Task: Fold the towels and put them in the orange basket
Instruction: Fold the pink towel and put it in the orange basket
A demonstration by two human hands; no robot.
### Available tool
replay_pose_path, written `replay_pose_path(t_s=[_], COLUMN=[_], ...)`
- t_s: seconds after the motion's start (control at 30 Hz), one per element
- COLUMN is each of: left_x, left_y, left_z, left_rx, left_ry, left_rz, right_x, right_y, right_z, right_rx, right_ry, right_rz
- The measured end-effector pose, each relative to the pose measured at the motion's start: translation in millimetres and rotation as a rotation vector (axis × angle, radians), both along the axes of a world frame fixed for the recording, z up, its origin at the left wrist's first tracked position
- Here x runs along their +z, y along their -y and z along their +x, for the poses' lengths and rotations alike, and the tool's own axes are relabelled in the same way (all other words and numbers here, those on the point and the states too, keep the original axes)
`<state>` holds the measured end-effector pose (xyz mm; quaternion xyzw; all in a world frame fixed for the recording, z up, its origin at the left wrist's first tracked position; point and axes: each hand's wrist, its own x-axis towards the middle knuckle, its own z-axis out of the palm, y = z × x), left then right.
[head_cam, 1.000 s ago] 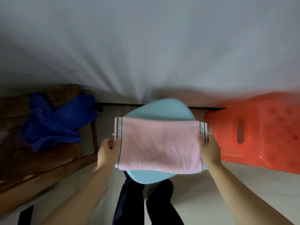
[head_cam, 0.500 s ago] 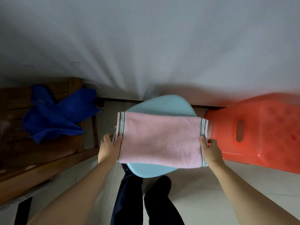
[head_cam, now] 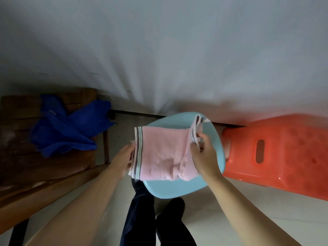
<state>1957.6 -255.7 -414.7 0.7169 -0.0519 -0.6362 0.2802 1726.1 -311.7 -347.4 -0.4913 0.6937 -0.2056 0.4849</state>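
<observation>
Two hands on one pink towel (head_cam: 159, 153), which lies folded on a light-blue stool seat (head_cam: 179, 187). No readable writing, brand or label on anything in view.

Towel: pink terry, end bands striped white, grey and green. Left striped end (head_cam: 137, 151) lies flat and overhangs the seat's left rim. Right striped end (head_cam: 196, 132) is lifted off the seat and bent up and over toward the middle; the fabric under it is bunched and wrinkled. Near edge hangs just past the seat's front-left rim.

Right hand (head_cam: 204, 155): fingers and thumb curled, pinching the raised right end. Left hand (head_cam: 124, 158): at the left striped end, touching it, fingertips hidden behind the fabric; can't tell whether it pinches or just rests there.

Orange basket (head_cam: 284, 157): plastic, just right of the stool and touching or nearly touching the seat rim. The side facing the camera has an oval handle slot. Its opening isn't visible from here.

Left side: wooden bench (head_cam: 35, 167) with a crumpled blue towel (head_cam: 71, 126) on it, well apart from the stool. A strip of pale floor runs between bench and stool. A white wall sits close behind the stool. The person's dark trouser legs (head_cam: 140, 213) stand below the seat's front edge.
</observation>
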Motion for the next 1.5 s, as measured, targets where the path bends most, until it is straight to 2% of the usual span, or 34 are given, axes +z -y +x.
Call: replay_pose_path(t_s=[0.13,0.3,0.4,0.53,0.6,0.67,0.73,0.83,0.9,1.03,1.13,1.23,1.33,1.5], left_x=[6,0,-4,-7,-2,2,1,-6,-7,17,43,76,117,181], left_y=[2,4,6,9,11,15,17,17,16,22,29,41,60,91], left_z=[11,17,14,3,-5,-12,-16,-16,-15,-17,-18,-22,-37,-83], left_rx=[0.103,0.091,0.035,-0.006,-0.142,-0.243,-0.281,-0.297,-0.244,-0.049,-0.053,-0.114,-0.208,-0.478], left_ry=[-0.143,-0.238,-0.162,0.05,0.203,0.312,0.34,0.335,0.261,-0.186,-0.393,-0.482,-0.518,-0.436], left_rz=[-0.022,-0.009,0.006,-0.016,0.027,0.063,0.094,0.097,0.07,0.054,0.022,0.005,-0.029,-0.135], right_x=[-5,-43,-51,-36,-30,-34,-45,-61,-66,-58,-30,1,47,119], right_y=[-17,-41,-45,-31,-17,-2,8,6,-3,-9,-12,-12,-9,-18], right_z=[85,145,152,132,106,76,51,36,35,31,20,6,-13,-66], right_rx=[0.312,0.507,0.593,0.683,0.574,0.309,0.096,0.028,0.038,-0.119,-0.28,-0.41,-0.464,-0.502], right_ry=[-0.001,-0.274,-0.338,-0.206,-0.239,-0.306,-0.239,0.005,0.093,0.287,0.529,0.7,0.772,0.848], right_rz=[-0.028,0.074,0.14,0.197,0.101,0.02,0.098,0.349,0.462,0.628,0.784,0.742,0.647,0.415])
